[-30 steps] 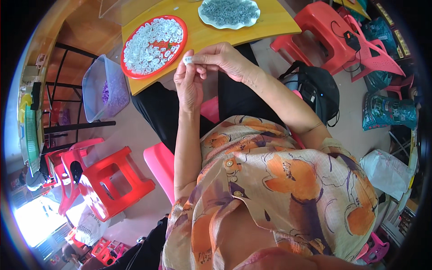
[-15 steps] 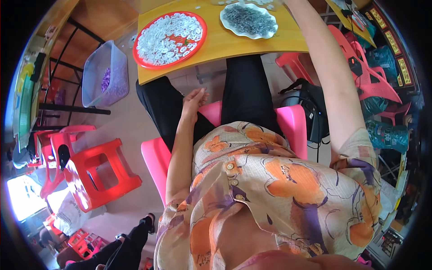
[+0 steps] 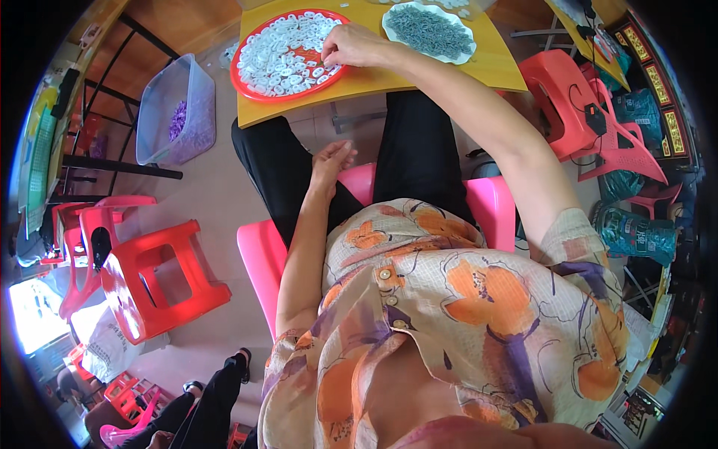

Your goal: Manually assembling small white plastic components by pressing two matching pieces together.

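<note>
My right hand [image 3: 353, 46] reaches over the yellow table [image 3: 497, 56] to the right side of a round red tray [image 3: 307, 54]. Its thumb and fingers are pinched together at the small white oval plastic pieces [image 3: 280, 45] spread over the tray. Whether a piece is between the fingertips is hidden. My left hand [image 3: 331, 160] hovers above my lap, fingers curled against the thumb; anything inside is too small to make out. Beside the tray, right of my right hand, stands a white wavy-edged plate [image 3: 453, 60] heaped with small thin grey pieces [image 3: 430, 31].
A clear plastic bin [image 3: 200, 97] with purple pieces sits on the floor at left, below a black metal frame. Red stools [image 3: 168, 280] stand at left and more [image 3: 557, 97] at right. I sit on a pink chair [image 3: 262, 254]. Another person's legs [image 3: 217, 396] show at lower left.
My right hand has come back from the table's far right edge to the red tray. My left hand stays over my lap, and the whole view has shifted slightly.
</note>
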Tool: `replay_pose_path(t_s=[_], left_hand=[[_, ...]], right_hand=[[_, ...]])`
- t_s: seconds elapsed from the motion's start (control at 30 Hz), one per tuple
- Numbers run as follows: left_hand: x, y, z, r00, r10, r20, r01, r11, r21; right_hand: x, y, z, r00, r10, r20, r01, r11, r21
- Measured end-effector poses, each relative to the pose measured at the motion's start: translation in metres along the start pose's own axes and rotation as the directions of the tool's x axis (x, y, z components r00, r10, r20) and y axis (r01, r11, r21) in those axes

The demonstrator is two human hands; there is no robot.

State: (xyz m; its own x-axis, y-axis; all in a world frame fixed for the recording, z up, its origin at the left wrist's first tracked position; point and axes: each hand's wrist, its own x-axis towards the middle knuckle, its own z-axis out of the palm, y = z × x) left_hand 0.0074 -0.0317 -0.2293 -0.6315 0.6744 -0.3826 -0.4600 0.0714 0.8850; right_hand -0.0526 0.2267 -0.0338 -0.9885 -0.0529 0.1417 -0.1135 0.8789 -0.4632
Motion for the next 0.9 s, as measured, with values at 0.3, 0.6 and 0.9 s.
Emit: replay_pose_path(t_s=[0.3,0.6,0.9], left_hand=[[-0.008,0.008,0.003,0.999,0.042,-0.029,-0.042,0.999,-0.001],[-0.022,0.03,0.012,0.992,0.101,-0.076,-0.101,0.995,0.015],[-0.063,0.123,0.059,0.905,0.396,-0.158,-0.418,0.897,-0.143]], right_hand=[[0.009,-0.027,0.002,0.991,0.109,0.084,-0.094,0.983,-0.158],[0.015,-0.017,0.002,0.985,0.092,0.148,-0.066,0.983,-0.172],[-0.032,-0.04,-0.011,0.993,0.111,-0.028,-0.104,0.976,0.193]])
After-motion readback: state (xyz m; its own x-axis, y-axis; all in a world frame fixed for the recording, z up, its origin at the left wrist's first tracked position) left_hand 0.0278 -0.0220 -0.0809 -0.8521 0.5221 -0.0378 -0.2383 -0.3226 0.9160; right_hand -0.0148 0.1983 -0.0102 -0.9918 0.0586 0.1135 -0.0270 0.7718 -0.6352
